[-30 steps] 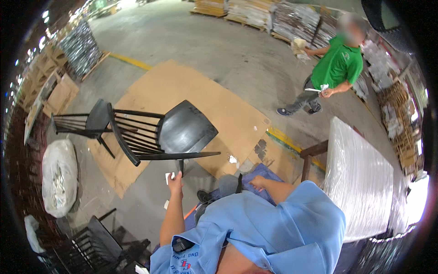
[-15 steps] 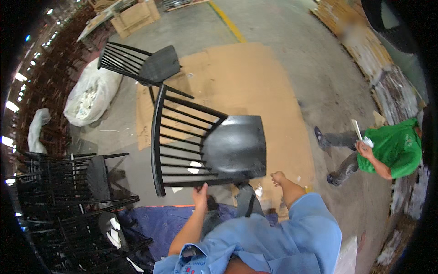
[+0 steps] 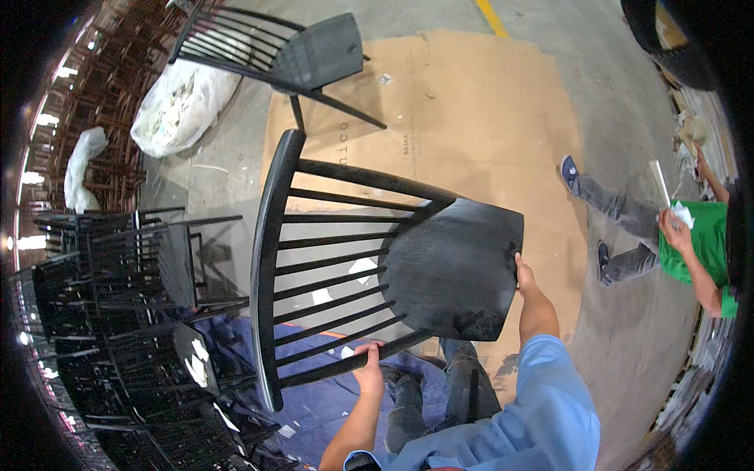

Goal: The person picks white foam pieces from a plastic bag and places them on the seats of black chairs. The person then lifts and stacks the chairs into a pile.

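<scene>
A black wooden chair point(image 3: 455, 267) with a spindle back hangs in front of me, its backrest to the left and its seat to the right. My left hand point(image 3: 368, 367) is closed round the near side post of the backrest. At the front edge of the seat, my right hand point(image 3: 525, 276) grips the rim, with its fingers partly hidden under the seat. The chair's legs are out of sight beneath it. A second black chair point(image 3: 322, 53) of the same kind stands farther off, at the upper left.
Flat brown cardboard point(image 3: 487, 118) covers the floor ahead. Many black chairs point(image 3: 102, 314) are stacked at the left, near a clear bag of scraps point(image 3: 184, 102). A blue sheet point(image 3: 314, 424) lies by my feet. At the right, a person in green point(image 3: 695, 243) holds a pale strip.
My right hand, earlier apart from the chair, now grips the seat's front edge. The held chair is nearer and tilted. The person in green has shifted toward the right edge of the view.
</scene>
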`<control>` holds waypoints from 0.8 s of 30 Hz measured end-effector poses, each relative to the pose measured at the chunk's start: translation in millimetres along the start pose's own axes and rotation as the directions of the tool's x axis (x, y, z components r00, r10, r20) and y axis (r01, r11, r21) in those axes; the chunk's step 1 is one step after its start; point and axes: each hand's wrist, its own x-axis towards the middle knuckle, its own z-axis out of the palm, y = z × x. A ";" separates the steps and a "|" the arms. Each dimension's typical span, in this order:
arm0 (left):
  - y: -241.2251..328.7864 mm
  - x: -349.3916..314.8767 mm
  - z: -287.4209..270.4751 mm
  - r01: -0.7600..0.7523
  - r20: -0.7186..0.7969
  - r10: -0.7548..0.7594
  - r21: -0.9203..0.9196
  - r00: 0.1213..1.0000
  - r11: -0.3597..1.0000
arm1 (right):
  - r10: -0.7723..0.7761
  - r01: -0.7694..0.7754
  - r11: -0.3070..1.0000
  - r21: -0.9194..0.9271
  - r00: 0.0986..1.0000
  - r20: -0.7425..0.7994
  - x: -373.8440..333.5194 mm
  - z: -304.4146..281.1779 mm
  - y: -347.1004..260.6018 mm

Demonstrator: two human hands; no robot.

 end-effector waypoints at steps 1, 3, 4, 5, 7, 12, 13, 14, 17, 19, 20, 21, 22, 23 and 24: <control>-3.9 1.1 -0.5 -0.005 0.007 0.005 -0.024 1.000 1.000 | -0.013 0.010 0.993 0.114 0.999 0.030 -1.8 11.6 -8.5; -13.7 2.6 -0.1 -0.020 -0.005 0.019 -0.125 1.000 0.992 | -0.024 0.019 0.981 0.193 0.999 0.026 -8.3 30.9 -22.3; -8.8 1.7 0.0 -0.022 -0.005 0.021 -0.107 1.000 0.994 | -0.027 0.029 0.986 0.164 1.000 -0.009 -7.9 32.1 -19.3; -3.7 -0.1 0.9 -0.026 -0.007 0.026 -0.092 1.000 0.995 | -0.036 0.042 0.990 0.136 0.998 -0.044 -8.6 32.1 -17.4; 11.0 1.8 4.3 0.016 -0.085 -0.030 -0.166 0.996 0.986 | -0.056 0.063 0.986 0.156 0.997 -0.047 -13.5 34.7 -12.5; 30.4 28.7 -31.1 -0.027 -0.212 -0.123 -0.591 0.970 0.806 | -0.187 0.216 0.970 0.109 0.956 -0.226 -42.1 67.6 -14.2; 45.2 27.6 -41.6 -0.057 -0.240 -0.102 -0.576 0.965 0.815 | -0.209 0.237 0.965 0.110 0.953 -0.219 -59.5 81.3 -29.9; 57.7 18.4 -50.1 -0.088 -0.281 -0.070 -0.513 0.957 0.854 | -0.177 0.192 0.978 0.084 0.971 -0.162 -77.5 88.8 -46.3; 96.9 -30.0 -69.3 -0.178 -0.349 0.026 -0.412 0.937 0.893 | -0.233 0.209 0.949 0.236 0.969 0.082 -110.2 88.1 -45.9; 117.8 -58.1 -90.0 -0.249 -0.384 0.048 -0.493 0.922 0.833 | -0.289 0.184 0.910 0.371 0.924 0.250 -146.3 97.2 -48.3; 131.6 -77.6 -101.8 -0.285 -0.400 0.098 -0.440 0.911 0.851 | -0.239 0.123 0.920 0.373 0.929 0.283 -156.4 100.7 -46.1; 156.9 -91.2 -119.5 -0.319 -0.411 0.146 -0.394 0.900 0.862 | -0.255 0.093 0.913 0.397 0.889 0.380 -178.2 116.7 -58.3; 175.1 -103.8 -137.5 -0.361 -0.425 0.206 -0.325 0.881 0.874 | -0.268 0.063 0.910 0.411 0.845 0.463 -204.8 125.2 -62.5; 193.4 -115.1 -159.7 -0.434 -0.435 0.326 -0.177 0.839 0.883 | -0.280 0.034 0.906 0.421 0.793 0.540 -238.0 134.4 -67.9; 222.9 -145.4 -161.1 -0.471 -0.482 0.375 -0.092 0.792 0.877 | -0.321 -0.003 0.896 0.443 0.686 0.653 -253.2 134.8 -70.5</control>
